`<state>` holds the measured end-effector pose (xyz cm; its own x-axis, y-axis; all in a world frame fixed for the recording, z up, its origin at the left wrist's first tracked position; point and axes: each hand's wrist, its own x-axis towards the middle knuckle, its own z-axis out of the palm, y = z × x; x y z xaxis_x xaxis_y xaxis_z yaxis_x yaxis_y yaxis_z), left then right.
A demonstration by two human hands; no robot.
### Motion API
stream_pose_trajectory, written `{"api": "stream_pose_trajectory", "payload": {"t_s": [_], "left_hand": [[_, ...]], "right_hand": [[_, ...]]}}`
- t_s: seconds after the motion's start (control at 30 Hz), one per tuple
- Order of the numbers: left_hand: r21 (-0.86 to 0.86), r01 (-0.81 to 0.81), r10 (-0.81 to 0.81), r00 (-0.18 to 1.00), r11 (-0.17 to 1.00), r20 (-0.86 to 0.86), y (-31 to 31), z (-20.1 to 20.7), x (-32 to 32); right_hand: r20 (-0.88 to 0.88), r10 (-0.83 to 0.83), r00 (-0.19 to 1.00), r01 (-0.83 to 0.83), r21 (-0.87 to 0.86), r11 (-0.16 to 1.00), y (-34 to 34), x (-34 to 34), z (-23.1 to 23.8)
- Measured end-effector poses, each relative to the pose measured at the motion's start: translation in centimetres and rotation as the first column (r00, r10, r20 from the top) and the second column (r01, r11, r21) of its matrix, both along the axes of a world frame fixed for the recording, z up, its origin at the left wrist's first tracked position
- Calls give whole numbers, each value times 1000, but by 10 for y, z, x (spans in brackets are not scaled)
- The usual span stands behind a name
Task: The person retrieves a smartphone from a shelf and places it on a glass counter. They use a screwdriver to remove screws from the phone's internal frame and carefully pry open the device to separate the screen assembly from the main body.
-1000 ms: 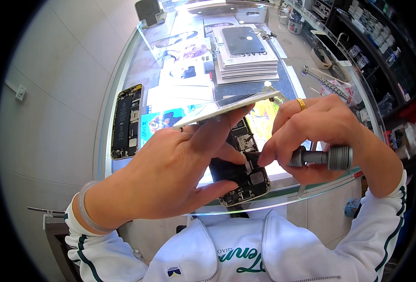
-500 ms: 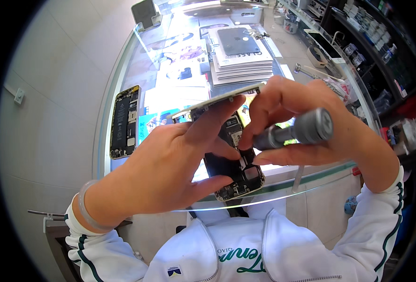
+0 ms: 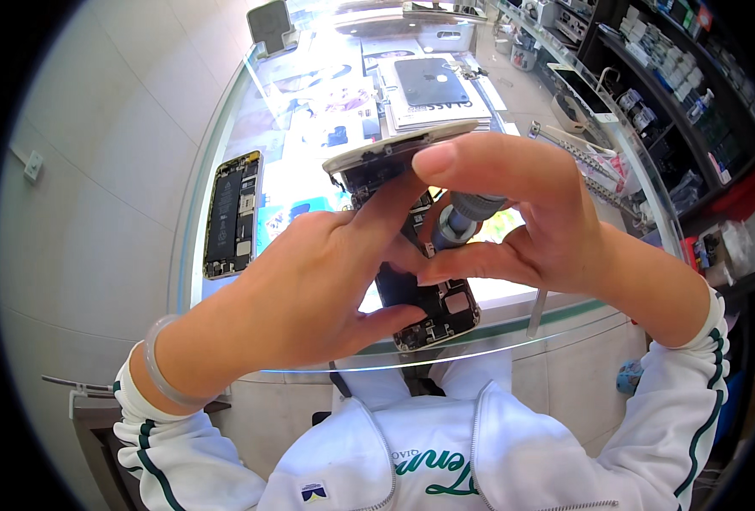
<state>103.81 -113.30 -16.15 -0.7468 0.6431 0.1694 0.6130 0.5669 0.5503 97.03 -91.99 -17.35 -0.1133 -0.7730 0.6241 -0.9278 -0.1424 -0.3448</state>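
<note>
An opened phone (image 3: 446, 317) with bare inner parts is gripped in my left hand (image 3: 292, 285), over the front edge of the glass counter. Its lifted screen panel (image 3: 386, 160) is propped up at the far end by my left fingers, while my left thumb lies along the near end. A grey screwdriver (image 3: 463, 220) with a ridged end sits between the thumb and fingers of my right hand (image 3: 548, 200). It slants over the phone's middle, and its tip is hidden. The right index finger reaches beside the screen panel's edge.
A second opened phone body (image 3: 234, 217) lies on the counter (image 3: 216, 294) at left. Farther back, a dark tablet-shaped device (image 3: 431, 83) rests on stacked white boxes. A white phone (image 3: 580, 88) and a metal strap (image 3: 599, 170) are at right, near shelves (image 3: 650, 77).
My right hand has swung the screwdriver from lying back toward the palm to a steeper slant, closer to the phone. The index finger now extends to the screen panel, which has tilted slightly.
</note>
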Motion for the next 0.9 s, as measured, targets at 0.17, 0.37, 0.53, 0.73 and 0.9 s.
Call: {"api": "stream_pose_trajectory", "payload": {"t_s": [0.17, 0.37, 0.53, 0.73, 0.9], "left_hand": [[11, 15, -14, 995, 1000, -94, 0, -1, 0], [-14, 24, -24, 999, 1000, -37, 0, -1, -2], [-49, 34, -37, 997, 998, -61, -2, 1, -1], [72, 35, -35, 999, 997, -2, 0, -5, -5], [52, -3, 1, 999, 999, 34, 2, 1, -5]], "right_hand": [[17, 41, 999, -41, -3, 999, 1, 4, 7], [12, 20, 1000, -20, -12, 1000, -2, 4, 11], [-169, -48, 984, 51, 14, 999, -3, -2, 12], [153, -15, 988, 14, 11, 1000, -4, 0, 13], [-63, -126, 990, 125, -12, 992, -2, 1, 10]]}}
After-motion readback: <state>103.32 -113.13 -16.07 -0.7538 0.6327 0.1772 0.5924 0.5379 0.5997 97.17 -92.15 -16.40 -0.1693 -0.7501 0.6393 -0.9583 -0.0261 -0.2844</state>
